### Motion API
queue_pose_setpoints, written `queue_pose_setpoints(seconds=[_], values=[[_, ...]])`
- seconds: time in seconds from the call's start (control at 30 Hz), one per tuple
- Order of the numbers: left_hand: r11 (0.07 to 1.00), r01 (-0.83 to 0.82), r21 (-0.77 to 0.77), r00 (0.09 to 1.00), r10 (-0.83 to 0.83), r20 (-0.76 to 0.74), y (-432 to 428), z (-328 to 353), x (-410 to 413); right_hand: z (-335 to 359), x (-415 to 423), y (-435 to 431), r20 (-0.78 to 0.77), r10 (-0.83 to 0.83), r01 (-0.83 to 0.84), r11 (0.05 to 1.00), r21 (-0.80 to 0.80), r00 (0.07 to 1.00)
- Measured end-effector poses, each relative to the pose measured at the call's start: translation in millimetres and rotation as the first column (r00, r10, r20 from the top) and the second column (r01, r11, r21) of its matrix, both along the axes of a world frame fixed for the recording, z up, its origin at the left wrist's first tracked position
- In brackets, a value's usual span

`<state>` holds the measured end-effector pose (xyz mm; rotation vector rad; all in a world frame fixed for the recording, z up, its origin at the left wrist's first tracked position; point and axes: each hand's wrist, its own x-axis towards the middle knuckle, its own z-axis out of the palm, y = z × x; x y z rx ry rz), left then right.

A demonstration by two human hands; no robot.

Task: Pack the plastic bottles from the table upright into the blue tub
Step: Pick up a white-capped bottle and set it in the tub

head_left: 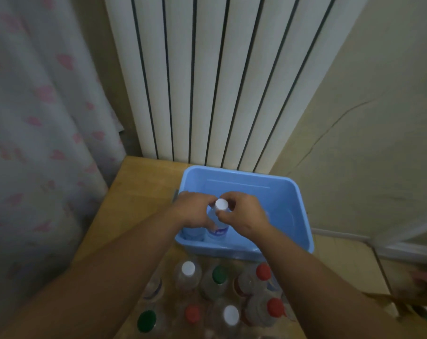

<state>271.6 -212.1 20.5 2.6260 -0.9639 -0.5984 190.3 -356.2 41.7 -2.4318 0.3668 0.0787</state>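
Capped bottles (208,287), both hands (242,214) on white-capped bottle (218,220), label unreadable

Left hand (194,211) hides most of a tub bottle (192,233), and the bottom edge crops a possibly green-capped bottle (147,321).

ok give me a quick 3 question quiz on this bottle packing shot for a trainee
1. True or false: the white-capped bottle held by both hands stands inside the blue tub.
2. Which cap colour is absent among the bottles waiting on the table? A) green B) red C) yellow D) white
3. Fill in: the tub sits at the table's far edge, in front of a white ____.

Key:
1. True. The left hand and right hand grip it near the cap, in the tub's near-left part.
2. C. Caps seen include green, red and white.
3. radiator
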Motion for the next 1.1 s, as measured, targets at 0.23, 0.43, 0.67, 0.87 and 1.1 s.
queue_pose_setpoints(seconds=[0.23,0.43,0.67,0.87,1.1], values=[[0.974,0.119,0.194,0.979,-0.148,0.142,-10,-13,4,-26,3,-7,-0.080,0.066,-0.066,0.998,0.009,0.995],[0.931,0.183,0.315,0.961,-0.237,0.142,-12,-27,0,-42,1,-8,-0.137,0.104,-0.104,0.995,0.006,0.985],[0.915,0.184,0.360,0.948,-0.262,0.179,-16,-32,2,-47,2,-9,-0.136,0.106,-0.099,0.994,0.052,0.985],[0.931,0.143,0.336,0.973,-0.194,0.123,-12,-30,2,-44,0,-11,-0.136,0.093,-0.086,0.995,0.056,0.986],[0.979,0.038,0.202,0.999,-0.044,0.027,0,-18,-5,-31,-9,-12,-0.115,0.047,-0.045,0.999,0.022,0.992]])
